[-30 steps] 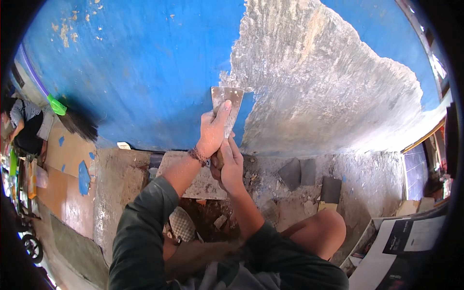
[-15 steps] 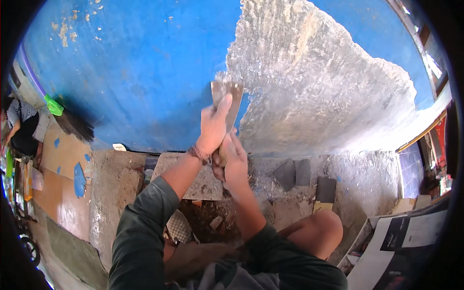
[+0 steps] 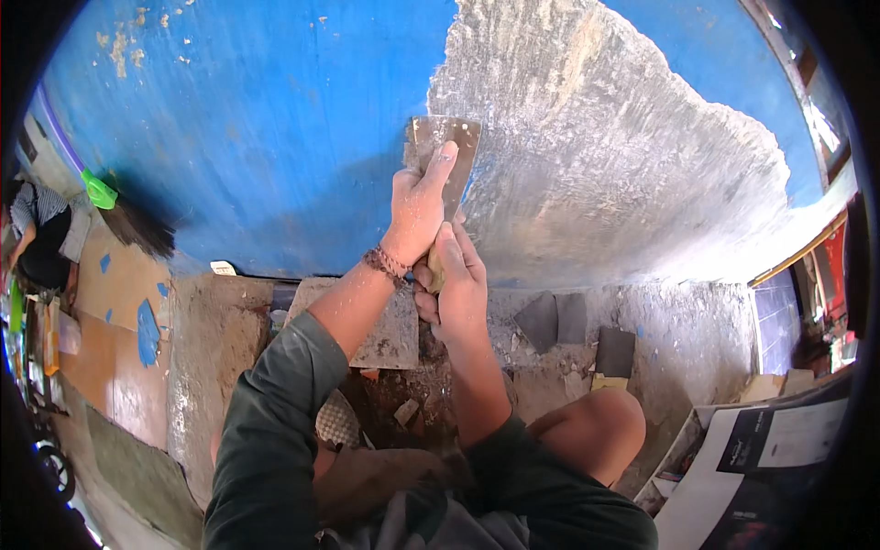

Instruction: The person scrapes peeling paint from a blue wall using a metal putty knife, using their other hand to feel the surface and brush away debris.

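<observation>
A wide scraper [image 3: 464, 137] has its broad blade against the wall, where blue paint [image 3: 302, 128] borders a bare grey plaster patch [image 3: 587, 137]. My left hand [image 3: 414, 215] is closed on the blade, its thumb laid along the face and the other fingers hidden behind. Lower down, my right hand [image 3: 463, 286] wraps the scraper's yellowish handle, partly covered by the fingers. Dust speckles my left hand and forearm, and a braided bracelet [image 3: 385, 264] circles that wrist.
A broom [image 3: 101, 190] leans at the left wall. Below lie dark sandpaper-like sheets [image 3: 536, 323], a flat slab [image 3: 390, 337] and rubble [image 3: 406, 412]. Blue paint flakes [image 3: 148, 332] dot the tan floor. A printed box [image 3: 779, 458] stands at right; another person [image 3: 41, 238] is at far left.
Both hands and the scraper have moved up the wall and slightly right. The blade now covers a higher stretch of the paint edge. My grip looks the same.
</observation>
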Motion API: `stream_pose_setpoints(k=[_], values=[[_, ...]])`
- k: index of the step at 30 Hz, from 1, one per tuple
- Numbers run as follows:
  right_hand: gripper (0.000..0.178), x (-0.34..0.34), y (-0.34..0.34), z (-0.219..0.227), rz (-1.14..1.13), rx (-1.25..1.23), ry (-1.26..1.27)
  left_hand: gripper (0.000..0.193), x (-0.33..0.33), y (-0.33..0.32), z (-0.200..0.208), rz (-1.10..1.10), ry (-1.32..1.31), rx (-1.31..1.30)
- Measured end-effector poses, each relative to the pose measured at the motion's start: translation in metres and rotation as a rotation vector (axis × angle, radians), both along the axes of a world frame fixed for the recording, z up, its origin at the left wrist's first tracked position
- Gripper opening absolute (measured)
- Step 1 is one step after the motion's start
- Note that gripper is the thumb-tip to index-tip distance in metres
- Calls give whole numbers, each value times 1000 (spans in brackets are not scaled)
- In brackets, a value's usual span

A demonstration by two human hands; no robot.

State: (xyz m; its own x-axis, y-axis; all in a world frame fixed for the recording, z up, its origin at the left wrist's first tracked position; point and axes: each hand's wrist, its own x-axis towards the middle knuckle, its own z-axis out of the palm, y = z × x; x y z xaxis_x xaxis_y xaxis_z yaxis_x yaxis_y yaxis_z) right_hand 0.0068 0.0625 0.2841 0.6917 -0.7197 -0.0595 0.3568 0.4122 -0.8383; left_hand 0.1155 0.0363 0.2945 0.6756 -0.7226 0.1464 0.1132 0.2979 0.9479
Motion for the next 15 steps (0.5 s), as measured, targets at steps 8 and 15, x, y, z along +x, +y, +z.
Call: stream_pose_setpoints(k=[8, 15], values=[[31, 0, 8, -31, -62, 13, -5, 49, -1, 3, -35, 22, 31, 74], [30, 9, 10, -28, -109, -77, -44, 43, -9, 10, -5, -8, 111, 27]])
